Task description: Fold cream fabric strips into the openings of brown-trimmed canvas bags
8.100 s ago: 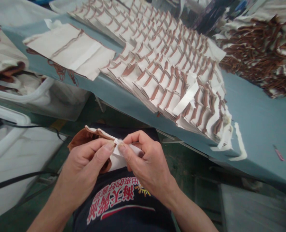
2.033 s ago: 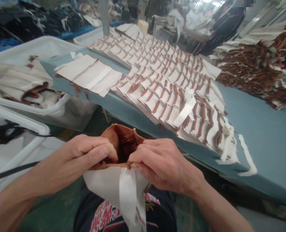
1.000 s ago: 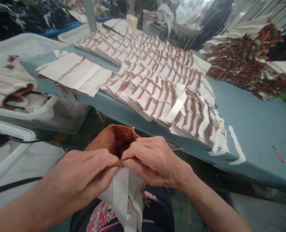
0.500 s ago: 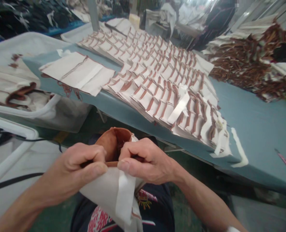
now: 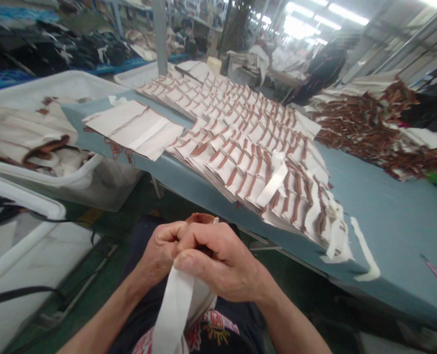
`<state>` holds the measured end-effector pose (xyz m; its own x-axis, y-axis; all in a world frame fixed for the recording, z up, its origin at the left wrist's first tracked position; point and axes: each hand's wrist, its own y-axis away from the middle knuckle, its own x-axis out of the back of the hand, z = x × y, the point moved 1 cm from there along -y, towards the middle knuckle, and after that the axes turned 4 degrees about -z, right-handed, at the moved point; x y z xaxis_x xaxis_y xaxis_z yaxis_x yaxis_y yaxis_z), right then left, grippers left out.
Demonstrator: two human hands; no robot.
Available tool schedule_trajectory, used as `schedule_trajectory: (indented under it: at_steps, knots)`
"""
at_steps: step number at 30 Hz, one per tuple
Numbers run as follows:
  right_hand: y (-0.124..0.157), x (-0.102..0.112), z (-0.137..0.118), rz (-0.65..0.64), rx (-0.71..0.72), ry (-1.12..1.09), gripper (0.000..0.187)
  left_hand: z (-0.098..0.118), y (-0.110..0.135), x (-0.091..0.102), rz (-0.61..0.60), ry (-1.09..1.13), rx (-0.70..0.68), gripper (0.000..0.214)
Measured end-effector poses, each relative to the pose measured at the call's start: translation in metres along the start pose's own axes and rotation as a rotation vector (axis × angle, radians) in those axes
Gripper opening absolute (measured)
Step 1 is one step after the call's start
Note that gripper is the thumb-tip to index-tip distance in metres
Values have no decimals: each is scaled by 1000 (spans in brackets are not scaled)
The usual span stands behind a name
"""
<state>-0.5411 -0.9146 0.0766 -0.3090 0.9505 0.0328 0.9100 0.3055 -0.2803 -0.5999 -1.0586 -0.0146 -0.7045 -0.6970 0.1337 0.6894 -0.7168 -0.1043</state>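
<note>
In front of my lap I hold a sewn fabric piece (image 5: 203,299), off-white outside and rust-brown inside, by its upper edge. My left hand (image 5: 157,253) is closed on that edge, its fingertips partly hidden behind the other hand. Right beside it, my right hand (image 5: 220,260) pinches the edge between thumb and curled fingers, the two hands touching. A white strip (image 5: 174,307) hangs down from under the right thumb along the fabric. Only a little of the brown lining shows above the knuckles.
A blue-grey table (image 5: 354,182) bears overlapping rows of off-white, brown-edged fabric pieces (image 5: 240,162). Flat panels (image 5: 133,125) lie at its left end, a brown-edged pile (image 5: 365,118) at right. White bins (image 5: 81,172) stand left. Another person (image 5: 323,66) is farther back.
My hands have come together along the fabric's edge, the left moving right to meet the other. Less brown lining shows, and the white strip now hangs farther left. The view has tilted up slightly.
</note>
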Motion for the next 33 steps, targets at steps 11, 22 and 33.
schedule_trajectory:
  at_steps: [11, 22, 33]
  knots:
    - [0, 31, -15, -188, -25, 453, 23, 40, 4, 53, -220, -83, -31, 59]
    - [-11, 43, 0, -147, -132, 311, 26, 74, -18, 63, -558, -85, 131, 52]
    - [-10, 45, 16, -130, -122, 42, 23, 72, -18, 58, -504, -84, 49, 47]
